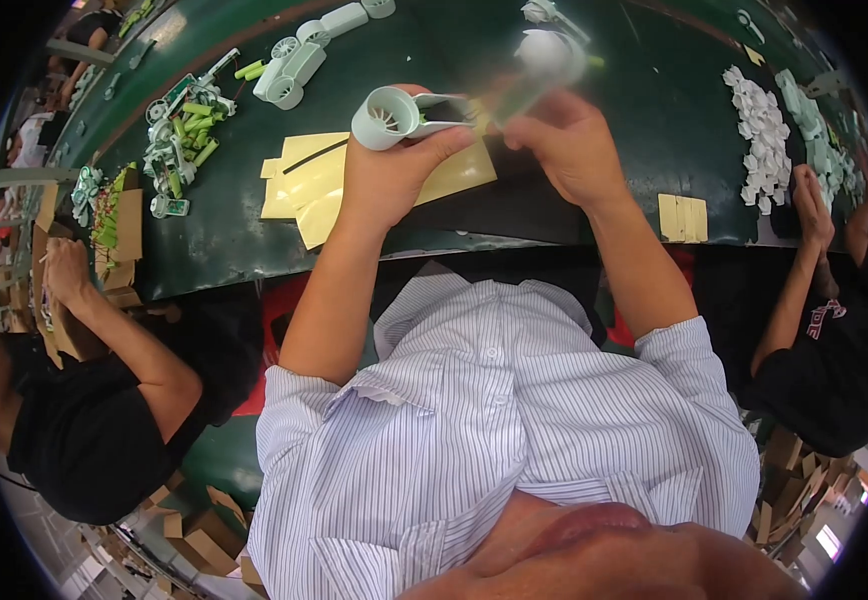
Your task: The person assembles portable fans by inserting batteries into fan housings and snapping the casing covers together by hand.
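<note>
My left hand point(389, 180) is wrapped round a pale green handheld fan housing point(382, 118). Its round, vented end faces me, and two prongs of the casing stick out to the right, with something small and green between them. Just right of it, my right hand point(576, 150) has its fingers curled on a pale, rounded plastic part point(551, 58) that is smeared by motion. The exact shape of that part does not show. Both hands are above the table, over yellow sheets point(329, 185) and a black mat point(499, 208).
Assembled pale green fan housings point(294, 70) lie at the back left. Nearer stands a heap of green battery cells and circuit parts point(189, 135). White plastic pieces point(759, 135) pile up at right, beyond yellow pads point(682, 218). Co-workers point(104, 410) sit at both sides.
</note>
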Available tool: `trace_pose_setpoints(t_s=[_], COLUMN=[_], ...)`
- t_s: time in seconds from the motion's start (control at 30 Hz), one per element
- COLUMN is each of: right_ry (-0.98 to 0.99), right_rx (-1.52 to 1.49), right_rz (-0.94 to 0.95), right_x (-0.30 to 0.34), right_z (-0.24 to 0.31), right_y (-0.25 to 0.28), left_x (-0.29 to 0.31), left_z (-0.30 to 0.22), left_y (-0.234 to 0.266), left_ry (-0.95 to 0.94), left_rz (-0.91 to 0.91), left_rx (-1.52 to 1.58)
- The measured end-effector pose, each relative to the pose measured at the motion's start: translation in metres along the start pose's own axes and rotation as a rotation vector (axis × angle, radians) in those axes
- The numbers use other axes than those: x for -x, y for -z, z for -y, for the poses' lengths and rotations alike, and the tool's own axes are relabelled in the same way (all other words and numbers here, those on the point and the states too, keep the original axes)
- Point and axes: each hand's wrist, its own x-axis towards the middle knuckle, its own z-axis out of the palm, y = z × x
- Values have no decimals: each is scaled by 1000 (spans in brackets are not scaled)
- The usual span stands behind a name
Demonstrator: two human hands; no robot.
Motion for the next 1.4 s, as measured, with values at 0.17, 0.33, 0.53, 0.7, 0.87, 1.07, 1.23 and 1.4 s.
trace_pose_setpoints(t_s=[0.17, 0.33, 0.53, 0.7, 0.87, 1.07, 1.23, 1.4], right_ry=[3, 10, 102, 209, 277, 194, 340, 489], right_rx=[218, 395, 452, 619, 820, 960, 1158, 1282], right_rz=[-16, 7, 41, 80, 173, 183, 211, 165], right_x=[1, 2, 2, -1, -6, -4, -6, -5], right_z=[9, 10, 6, 11, 26, 33, 29, 16], right_y=[1, 0, 0, 0, -4, -10, -16, -21], left_x=[2, 3, 4, 6, 5, 9, 12, 5], left_z=[-2, -4, -1, -8, -5, 0, 3, -11], left_y=[-6, -6, -4, -4, 0, 0, -18, -23], left_ry=[-62, -67, -73, -49, -35, -21, -89, 96], left_rz=[0, 0, 20, 66, 149, 136, -62, -71], left_rx=[-129, -155, -104, -65, -28, -118, 129, 258])
